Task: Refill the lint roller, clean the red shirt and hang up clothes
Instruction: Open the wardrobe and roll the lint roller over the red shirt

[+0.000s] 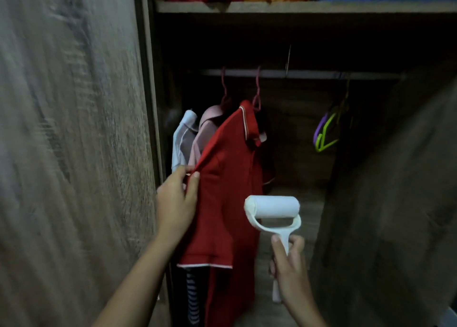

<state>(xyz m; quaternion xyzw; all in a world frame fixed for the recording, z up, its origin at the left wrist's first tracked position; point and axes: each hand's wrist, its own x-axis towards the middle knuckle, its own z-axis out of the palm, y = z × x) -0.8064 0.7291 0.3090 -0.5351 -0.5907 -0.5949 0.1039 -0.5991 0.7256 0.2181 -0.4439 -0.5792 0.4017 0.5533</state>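
- the red shirt (230, 190) hangs below the rail (309, 74) on a red hanger, toward the rail's left end, with its front turned partly sideways.
- it looks like light, soft knit that will swing and bunch under any push, so it probably needs to be pulled taut before rolling.
- the left hand (176, 200) pinches the shirt's left edge between thumb and fingers, well below the rail. that seam edge is a sound place to hold, being thicker than the open panel.
- the right hand (289, 270) has its fingers wrapped around the handle of the lint roller (272, 207), lower than the rail and just right of the shirt. the roll looks clear of the cloth.
- the roller looks like light, rigid plastic with a sticky white roll, so it is best held by the handle only.
- a pink garment (197, 148) and a white garment (181, 139) hang left of the shirt under the same rail. empty green and purple hangers (326, 134) hang near the rail's right end.
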